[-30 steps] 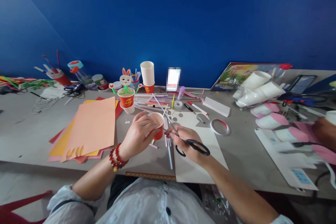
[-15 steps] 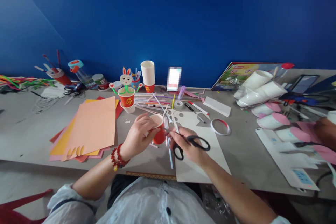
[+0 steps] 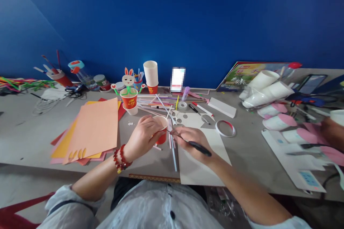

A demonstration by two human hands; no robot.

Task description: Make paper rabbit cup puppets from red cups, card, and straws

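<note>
My left hand [image 3: 143,133], with red bead bracelets on its wrist, is closed on the near left side of a red paper cup [image 3: 161,138]. The cup has a white rim and its mouth tilts up. Black-handled scissors [image 3: 200,148] are gripped in my right hand [image 3: 194,139], seen edge-on, their tip reaching the cup's right side near the rim. My fingers partly hide the blades and the cup wall. Thin straws [image 3: 172,143] lie just right of the cup, and white paper sheets [image 3: 204,171] lie under my right hand.
Behind the cup, a paper rabbit [image 3: 128,79] stands in another red cup [image 3: 129,101]. Coloured paper sheets [image 3: 94,125] are stacked at left. A tape roll [image 3: 225,134], pens and bagged cups [image 3: 268,94] are at right. Another person's hand [image 3: 333,130] shows at the far right.
My right hand has turned the scissors from handle loops showing flat to edge-on, their tip now at the cup's rim. My left hand keeps its hold on the cup.
</note>
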